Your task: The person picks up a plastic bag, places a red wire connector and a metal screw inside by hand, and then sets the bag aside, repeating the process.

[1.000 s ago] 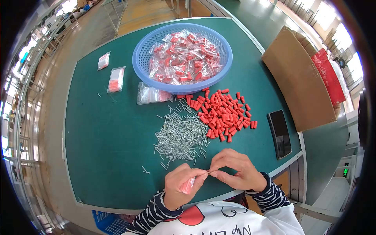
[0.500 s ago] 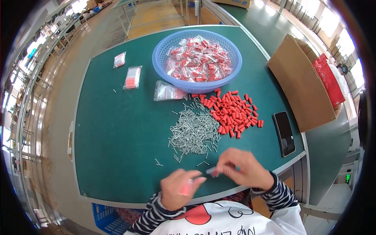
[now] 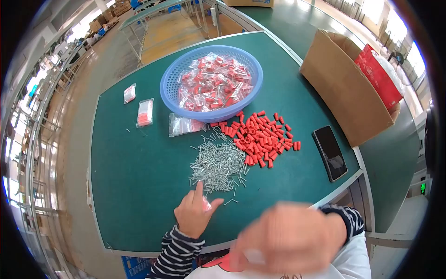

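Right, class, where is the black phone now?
In the head view, the phone lies toward the right on the green table, between the red caps and the cardboard box.

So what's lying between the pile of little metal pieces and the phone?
Red caps, then a strip of bare green tabletop before the phone, seen in the head view.

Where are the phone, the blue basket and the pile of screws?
Phone (image 3: 330, 152): head view, middle of its dark screen.
Blue basket (image 3: 166, 88): head view, left rim.
Pile of screws (image 3: 218, 166): head view, middle of the heap.
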The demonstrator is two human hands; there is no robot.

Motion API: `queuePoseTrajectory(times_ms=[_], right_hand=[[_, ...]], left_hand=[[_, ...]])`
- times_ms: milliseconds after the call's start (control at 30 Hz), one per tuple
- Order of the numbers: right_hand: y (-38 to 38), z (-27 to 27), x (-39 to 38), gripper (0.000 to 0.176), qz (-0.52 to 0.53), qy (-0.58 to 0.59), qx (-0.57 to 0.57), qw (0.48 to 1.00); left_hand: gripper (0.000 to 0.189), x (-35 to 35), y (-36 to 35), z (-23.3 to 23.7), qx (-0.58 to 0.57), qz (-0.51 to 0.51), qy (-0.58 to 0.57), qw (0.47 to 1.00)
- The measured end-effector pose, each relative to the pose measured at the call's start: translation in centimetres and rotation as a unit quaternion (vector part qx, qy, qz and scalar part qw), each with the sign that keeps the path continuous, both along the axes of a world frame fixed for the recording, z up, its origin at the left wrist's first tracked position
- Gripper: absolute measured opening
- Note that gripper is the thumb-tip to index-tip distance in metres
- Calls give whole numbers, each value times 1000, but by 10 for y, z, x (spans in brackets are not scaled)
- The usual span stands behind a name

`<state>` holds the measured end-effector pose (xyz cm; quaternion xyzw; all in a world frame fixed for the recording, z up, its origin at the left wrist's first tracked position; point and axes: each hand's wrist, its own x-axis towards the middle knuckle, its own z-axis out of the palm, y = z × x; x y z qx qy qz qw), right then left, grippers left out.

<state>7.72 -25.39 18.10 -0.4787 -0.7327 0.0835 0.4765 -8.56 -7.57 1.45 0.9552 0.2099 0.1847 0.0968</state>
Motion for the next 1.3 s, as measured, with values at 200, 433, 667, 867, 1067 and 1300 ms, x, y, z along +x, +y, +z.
queuePoseTrajectory(times_ms=[200, 433, 667, 867, 1067, 1300], right_hand=[[-8, 12, -56, 22, -132, -13, 254, 958], [-32, 33, -21, 34, -84, -39, 34, 995], [3, -81, 27, 13, -269, 182, -103, 940], [28, -122, 8, 25, -236, 254, -196, 917], [41, -141, 7, 15, -213, 252, -137, 934], [40, -135, 10, 10, -249, 291, -147, 912]], left_hand=[[59, 25, 2, 6, -44, 5, -92, 995], [44, 38, -19, 37, -649, 56, -222, 725], [49, 74, -36, 45, -788, 37, -299, 537], [55, 67, -47, 33, -791, -14, -270, 549], [48, 64, -48, 22, -770, -19, -297, 565], [52, 67, -37, 26, -792, 13, -291, 537]])
